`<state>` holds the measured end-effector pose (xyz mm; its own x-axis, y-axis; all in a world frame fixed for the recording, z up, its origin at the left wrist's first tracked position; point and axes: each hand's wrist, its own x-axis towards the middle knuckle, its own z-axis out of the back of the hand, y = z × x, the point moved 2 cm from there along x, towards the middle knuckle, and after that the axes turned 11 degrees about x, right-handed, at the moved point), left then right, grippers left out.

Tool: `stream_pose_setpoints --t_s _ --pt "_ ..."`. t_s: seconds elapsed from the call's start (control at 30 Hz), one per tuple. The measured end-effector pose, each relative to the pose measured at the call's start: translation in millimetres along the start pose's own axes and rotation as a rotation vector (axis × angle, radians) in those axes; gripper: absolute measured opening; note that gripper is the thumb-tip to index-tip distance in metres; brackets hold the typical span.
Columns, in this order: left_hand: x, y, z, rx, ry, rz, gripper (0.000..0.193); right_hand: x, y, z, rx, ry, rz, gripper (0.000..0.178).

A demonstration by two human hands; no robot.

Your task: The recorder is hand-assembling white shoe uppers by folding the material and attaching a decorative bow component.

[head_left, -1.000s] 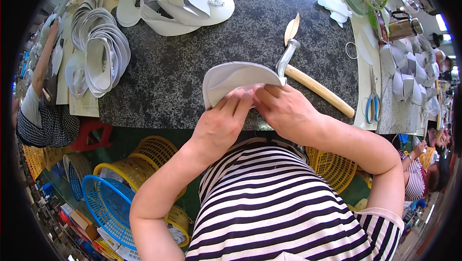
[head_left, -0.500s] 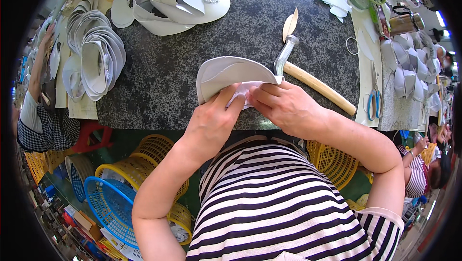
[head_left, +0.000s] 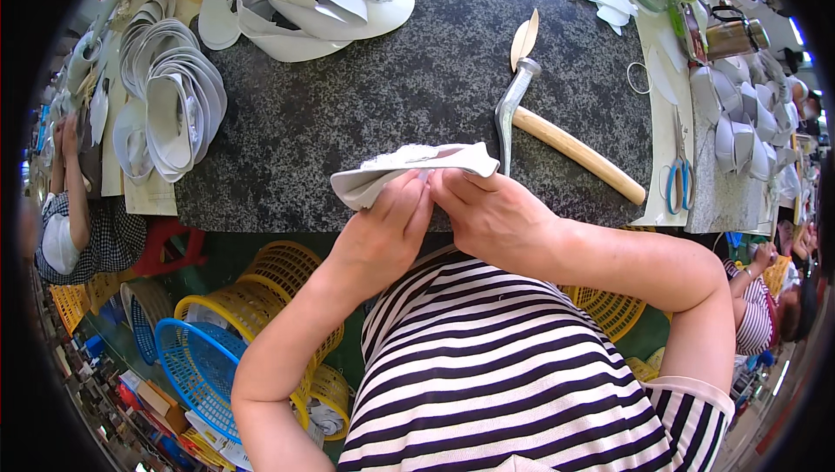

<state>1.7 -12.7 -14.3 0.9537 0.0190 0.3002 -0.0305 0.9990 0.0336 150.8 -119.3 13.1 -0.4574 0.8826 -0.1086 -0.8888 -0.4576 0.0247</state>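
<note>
Both my hands pinch the near edge of a white shoe upper [head_left: 357, 185], held just above the near part of the dark stone slab [head_left: 417, 80]. A rough, sparkly patch shows along its top. My left hand [head_left: 383, 233] grips it towards the left, fingers closed. Closed on its right part is my right hand [head_left: 483, 215], its fingertips almost meeting the left ones. The upper's underside and my thumbs are mostly hidden. Beyond my right hand lies a hammer [head_left: 578, 154] with a wooden handle and a curved metal head.
Stacked white uppers [head_left: 183, 115] stand at the left; more uppers [head_left: 322, 11] lie at the far left. A thin pointed blade [head_left: 524, 40] rests beyond the hammer. Blue-handled scissors [head_left: 678, 185] lie at the right. Yellow baskets [head_left: 278, 272] and a blue basket [head_left: 196, 368] sit below.
The upper has tipped and come nearer to me; its broad face has given way to an edge-on view with the sparkly patch. Both hands have moved slightly towards me with it.
</note>
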Motion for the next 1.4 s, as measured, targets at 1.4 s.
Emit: stream_pose_setpoints --t_s 1.4 --pt "-14 1 -1 0.377 -0.063 -0.111 0.028 -2 -11 -8 0.029 -0.054 -0.001 0.046"
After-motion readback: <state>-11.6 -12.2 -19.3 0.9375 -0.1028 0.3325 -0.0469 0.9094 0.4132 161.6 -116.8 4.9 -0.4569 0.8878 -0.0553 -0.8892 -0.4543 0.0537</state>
